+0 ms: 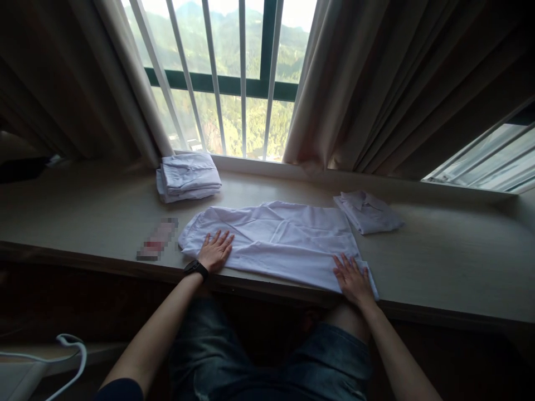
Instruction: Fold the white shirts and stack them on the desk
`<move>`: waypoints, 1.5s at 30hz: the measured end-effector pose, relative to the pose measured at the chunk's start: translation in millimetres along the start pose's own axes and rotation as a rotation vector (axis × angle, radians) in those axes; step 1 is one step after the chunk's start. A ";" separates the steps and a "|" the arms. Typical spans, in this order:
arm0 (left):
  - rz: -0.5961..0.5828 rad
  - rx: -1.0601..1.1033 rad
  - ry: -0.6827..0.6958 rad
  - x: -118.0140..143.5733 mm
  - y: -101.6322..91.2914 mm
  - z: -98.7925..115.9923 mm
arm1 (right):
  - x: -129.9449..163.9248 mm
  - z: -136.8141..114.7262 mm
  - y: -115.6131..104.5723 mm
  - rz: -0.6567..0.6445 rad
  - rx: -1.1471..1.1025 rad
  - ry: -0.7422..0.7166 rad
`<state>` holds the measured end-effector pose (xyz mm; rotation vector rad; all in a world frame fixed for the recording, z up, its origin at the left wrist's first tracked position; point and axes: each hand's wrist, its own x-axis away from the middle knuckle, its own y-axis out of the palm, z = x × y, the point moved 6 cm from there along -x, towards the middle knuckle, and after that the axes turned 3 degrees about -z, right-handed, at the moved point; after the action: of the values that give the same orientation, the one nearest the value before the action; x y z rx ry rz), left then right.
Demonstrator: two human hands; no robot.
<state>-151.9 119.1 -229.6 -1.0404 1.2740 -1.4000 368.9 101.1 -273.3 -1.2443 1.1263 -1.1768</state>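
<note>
A white shirt (288, 236), partly folded into a long shape, lies flat along the front edge of the wooden ledge (443, 262). My left hand (216, 252), with a dark watch on the wrist, rests on the shirt's left part, fingers spread. Near its right end, my right hand (353, 278) lies flat on the cloth, fingers stretched out. Neither hand grips anything. Behind the shirt to the right sits a folded white shirt (370, 213) with its collar showing. A stack of folded white garments (190, 177) stands at the back left.
A pixelated item (159, 239) lies left of the shirt. Brown curtains (359, 83) hang on both sides of a barred window (225, 83) behind the ledge. At the lower left, a white cable (81, 356) curves above a pale surface.
</note>
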 end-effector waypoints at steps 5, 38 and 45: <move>0.048 0.010 -0.076 1.7 -0.9 -11.1 | 14.9 51.6 7.4 -0.030 -0.053 0.197; 0.442 0.164 -0.372 -104.2 -19.1 -87.9 | -339.8 -286.9 -65.9 -0.131 -0.646 -0.084; 0.349 0.103 -0.060 -103.5 -28.1 -53.9 | -268.8 -329.0 -77.4 0.282 -0.493 -0.401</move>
<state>-187.1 231.5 -206.5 -0.7429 1.2563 -1.1460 18.5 344.9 -208.4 -1.5435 1.2685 -0.4170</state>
